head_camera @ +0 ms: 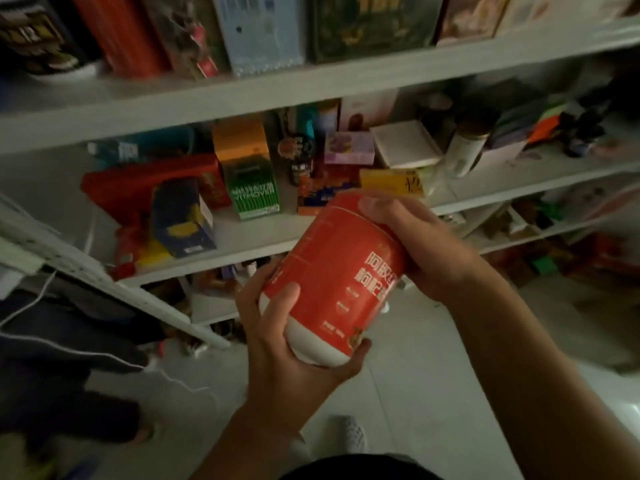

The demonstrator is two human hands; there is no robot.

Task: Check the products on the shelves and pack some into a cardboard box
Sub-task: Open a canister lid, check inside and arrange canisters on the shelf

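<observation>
Fingers [360, 348] of left hand [277, 348]: curled round the white lower end of the red canister [332, 271], thumb lying on the red label.
Fingers of right hand [429, 247]: wrapped over the upper end, thumb across the top edge.
Place of the red canister: tilted, gripped in the air between both hands, in front of the shelves [311, 84], above the floor [433, 375].
Behind it: a green box [254, 188] upright on the middle shelf, among other boxes.

Colourful cardboard boxes [254, 188] are crowding the white middle shelf [228, 245], leaving room only at its left end. A slanted white metal upright [104, 277] is crossing below.
</observation>
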